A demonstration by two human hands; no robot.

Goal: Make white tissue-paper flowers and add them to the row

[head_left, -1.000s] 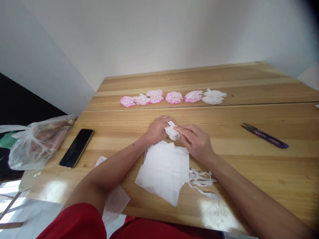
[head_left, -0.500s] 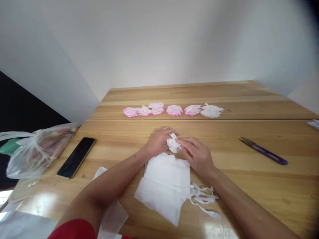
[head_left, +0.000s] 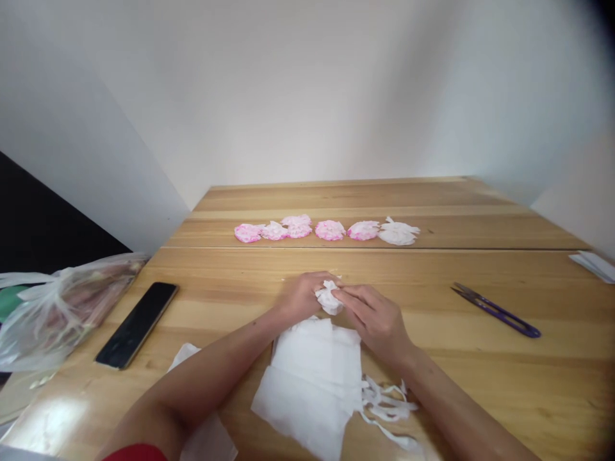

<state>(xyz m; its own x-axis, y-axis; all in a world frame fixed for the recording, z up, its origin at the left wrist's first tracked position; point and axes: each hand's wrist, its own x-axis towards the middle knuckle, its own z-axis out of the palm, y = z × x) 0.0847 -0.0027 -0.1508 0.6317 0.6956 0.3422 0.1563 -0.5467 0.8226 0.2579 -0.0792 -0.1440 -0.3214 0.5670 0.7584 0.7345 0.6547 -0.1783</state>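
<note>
A small white tissue-paper flower [head_left: 329, 299] is bunched between my two hands. My left hand [head_left: 302, 296] is closed round its left side, with most of its fingers hidden behind the wrist and the paper. From the right, my right hand [head_left: 377, 314] pinches the ruffled edge between thumb and fingers. Just below lies a stack of white tissue sheets [head_left: 314, 378], its sheets slightly fanned. Thin white paper strips [head_left: 387, 400] lie in a tangle under my right forearm. Farther back stands a row of paper flowers, several pink-edged ones [head_left: 330, 230] and a white one [head_left: 399, 232] at the right end.
Purple-handled thread snips [head_left: 497, 310] lie on the right of the wooden table [head_left: 480, 384]. A black phone [head_left: 137, 325] rests on the left, beside a clear plastic bag [head_left: 72, 301]. Folded white paper [head_left: 593, 266] sits at the right edge. A wall rises behind the table.
The camera view has tilted up slightly, so everything sits lower in the picture. Both hands stay on the white flower, whose ruffles look a little more bunched.
</note>
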